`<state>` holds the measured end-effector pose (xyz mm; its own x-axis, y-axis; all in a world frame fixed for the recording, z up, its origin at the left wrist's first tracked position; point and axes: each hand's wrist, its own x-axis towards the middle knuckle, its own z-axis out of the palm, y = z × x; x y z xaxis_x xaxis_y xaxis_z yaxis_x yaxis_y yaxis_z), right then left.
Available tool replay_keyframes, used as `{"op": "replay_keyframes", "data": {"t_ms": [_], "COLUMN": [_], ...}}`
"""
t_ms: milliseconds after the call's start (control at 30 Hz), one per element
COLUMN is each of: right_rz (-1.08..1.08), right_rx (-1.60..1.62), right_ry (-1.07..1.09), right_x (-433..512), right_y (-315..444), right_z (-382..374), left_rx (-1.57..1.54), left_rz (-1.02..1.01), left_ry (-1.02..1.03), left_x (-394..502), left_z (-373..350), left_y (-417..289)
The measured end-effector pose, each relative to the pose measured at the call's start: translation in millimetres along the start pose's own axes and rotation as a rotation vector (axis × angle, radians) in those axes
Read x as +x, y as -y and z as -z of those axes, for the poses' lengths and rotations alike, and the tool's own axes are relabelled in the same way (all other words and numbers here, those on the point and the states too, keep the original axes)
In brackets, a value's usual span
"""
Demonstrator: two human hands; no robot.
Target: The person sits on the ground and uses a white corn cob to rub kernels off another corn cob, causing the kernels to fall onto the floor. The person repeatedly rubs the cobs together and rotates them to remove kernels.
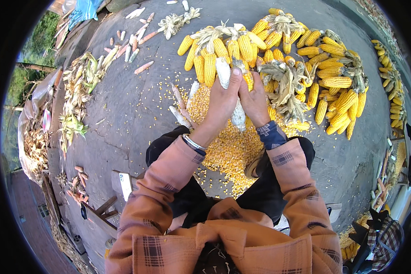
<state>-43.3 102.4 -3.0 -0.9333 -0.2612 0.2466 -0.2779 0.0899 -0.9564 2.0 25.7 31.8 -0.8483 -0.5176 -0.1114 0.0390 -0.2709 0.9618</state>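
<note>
My left hand (223,97) and my right hand (255,99) meet over a heap of loose yellow corn kernels (226,150). A pale, bare corncob (223,72) sticks up from my left fist. My right hand grips a partly shelled corn ear (248,80), with yellow kernels showing beside the fingers. My left thumb lies against that ear's greyish end. Below my hands another whitish cob (238,118) shows; whether it is held or rests on the heap I cannot tell. The palms hide most of what is gripped.
Bundled yellow corn ears (210,65) lie just beyond the heap, with more corn bundles (339,82) to the right. Bare cobs (133,44) and husks (78,92) are scattered leftward. A phone (125,185) rests on a wooden stool at my left. Another person (385,239) is at lower right.
</note>
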Motion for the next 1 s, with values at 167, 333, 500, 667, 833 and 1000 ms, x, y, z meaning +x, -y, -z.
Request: {"op": "replay_keyframes", "data": {"t_ms": [167,333,500,667,833,1000], "right_rz": [-0.149,-0.231,-0.629,-0.449,-0.015,-0.301], "right_rx": [0.143,0.275,0.659,0.466,0.125,0.374], "right_ry": [0.116,0.115,0.316,0.168,0.067,0.248], "right_x": [2,5,11,10,-2,2], "right_y": [8,-4,-5,-1,4,16], "right_z": [0,0,14,13,0,6], "left_rx": [0.254,0.051,-0.158,-0.257,-0.135,-0.233], "left_rz": [-0.163,0.111,0.385,0.353,0.089,0.397], "left_ry": [-0.114,-0.130,-0.008,0.101,-0.158,0.015], "left_x": [4,23,42,31,9,45], "left_z": [4,13,31,27,4,32], "left_y": [9,8,19,4,13,21]}}
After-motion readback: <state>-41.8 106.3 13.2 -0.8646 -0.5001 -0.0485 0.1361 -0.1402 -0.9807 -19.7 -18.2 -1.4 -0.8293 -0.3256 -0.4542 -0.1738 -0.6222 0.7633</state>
